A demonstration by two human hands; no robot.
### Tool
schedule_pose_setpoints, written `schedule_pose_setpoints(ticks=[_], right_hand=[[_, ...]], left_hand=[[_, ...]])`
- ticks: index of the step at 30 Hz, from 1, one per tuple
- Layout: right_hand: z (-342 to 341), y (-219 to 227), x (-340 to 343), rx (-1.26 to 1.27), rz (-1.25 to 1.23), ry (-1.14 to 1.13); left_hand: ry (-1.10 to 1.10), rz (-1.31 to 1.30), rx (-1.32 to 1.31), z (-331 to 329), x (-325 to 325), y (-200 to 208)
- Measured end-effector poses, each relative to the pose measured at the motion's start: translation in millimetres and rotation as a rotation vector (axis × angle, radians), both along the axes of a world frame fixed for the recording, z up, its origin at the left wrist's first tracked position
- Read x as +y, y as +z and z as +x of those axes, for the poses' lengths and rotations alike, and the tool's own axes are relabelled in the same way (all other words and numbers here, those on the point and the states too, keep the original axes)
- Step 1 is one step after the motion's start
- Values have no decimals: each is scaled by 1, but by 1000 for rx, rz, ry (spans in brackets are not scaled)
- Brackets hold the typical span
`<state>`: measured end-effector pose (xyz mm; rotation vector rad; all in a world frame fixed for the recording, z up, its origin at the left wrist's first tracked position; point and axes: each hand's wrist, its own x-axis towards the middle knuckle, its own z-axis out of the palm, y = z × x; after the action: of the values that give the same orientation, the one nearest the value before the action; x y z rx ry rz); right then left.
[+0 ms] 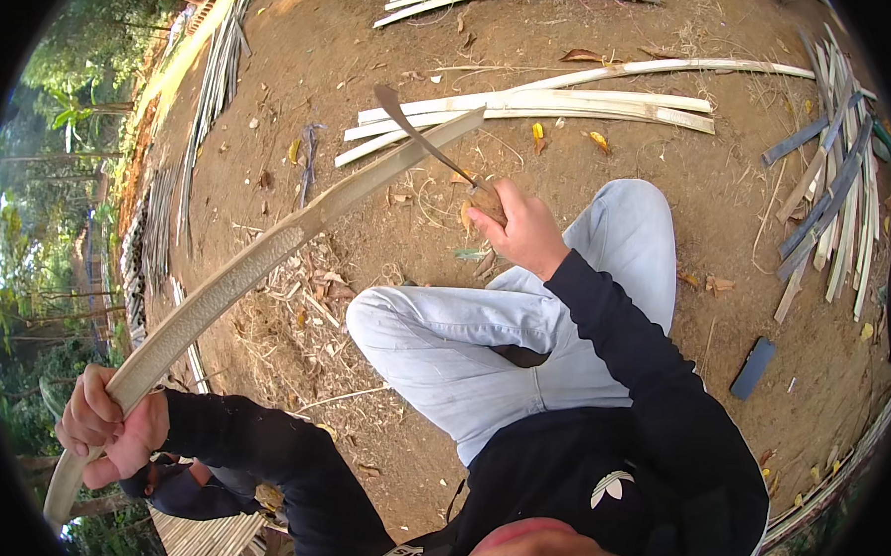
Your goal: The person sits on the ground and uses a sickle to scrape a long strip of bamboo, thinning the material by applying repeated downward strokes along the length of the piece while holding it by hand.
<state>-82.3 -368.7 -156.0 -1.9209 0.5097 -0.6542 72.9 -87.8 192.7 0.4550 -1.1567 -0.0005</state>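
My left hand [111, 427] is wrapped round the lower part of a long, curved, pale plant-stalk strip [257, 260]. Its broad face carries a net-like texture, and it slants up and right across the view. My right hand [532, 232] grips the wooden handle of a knife [422, 138] with a dark, curved, hook-tipped blade. The blade passes over the strip's far end; whether the two touch, I cannot tell. I sit on the ground with my legs, in light jeans, folded beneath the knife.
Pale strips [572, 107] lie ahead of me, with another bundle farther off. A heap of dried strips [837, 186] is at the right, near a dark phone [753, 368]. Fibre scraps [296, 291] litter the soil. Another person [193, 491] is at lower left.
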Motion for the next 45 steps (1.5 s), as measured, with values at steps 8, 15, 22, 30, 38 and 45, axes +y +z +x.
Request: schedule_pose_setpoints(ticks=[8,15,22,30,38,45], right_hand=[[-3,-12,18,-81,73,-23],[11,-64,4,-118,601,-244],[-10,-36,-16,-272,855,-288],[-60,62,-56,-177,637,-148],[-98,61,-96,-516,612,-642],[-141,38,-106,-555,726,-900]], left_hand=[[-5,120,-114,-22,8,24],[69,421,21,-1,-53,-26],[597,460,353,33,-216,-149],[452,127,712,39,-245,-142],[-37,139,1298,32,-234,-251],[-329,776,1191,-53,-185,-371]])
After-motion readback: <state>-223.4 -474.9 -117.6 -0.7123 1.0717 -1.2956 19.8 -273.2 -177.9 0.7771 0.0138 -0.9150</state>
